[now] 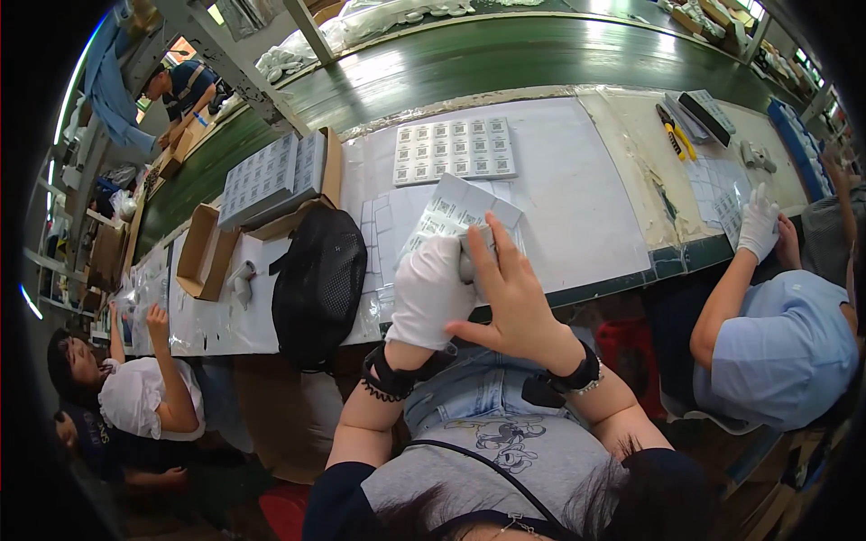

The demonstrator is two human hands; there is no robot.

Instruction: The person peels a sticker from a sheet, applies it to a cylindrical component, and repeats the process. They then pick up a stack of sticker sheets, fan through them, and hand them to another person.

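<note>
The black mesh bag sits at the near edge of the work table. To the right of the bag, the left hand, in a white glove, is curled around a sticker sheet with square codes on it. A small grey piece shows between the two hands; most of it is hidden, so I cannot tell its shape. The right hand is bare and spread wide. Its long fingers reach over the grey piece, and its thumb is against the glove.

Farther back than the bag, and to its right, lies a white block of small squares with codes on them. Just behind the bag, to the left, grey label blocks are stacked by a cardboard box. Left of the bag are an open cardboard tray and a grey pipe-like part. Far to the right of the bag are yellow and black pliers and a co-worker in a light blue shirt. Way behind the bag runs a shiny green conveyor belt.
</note>
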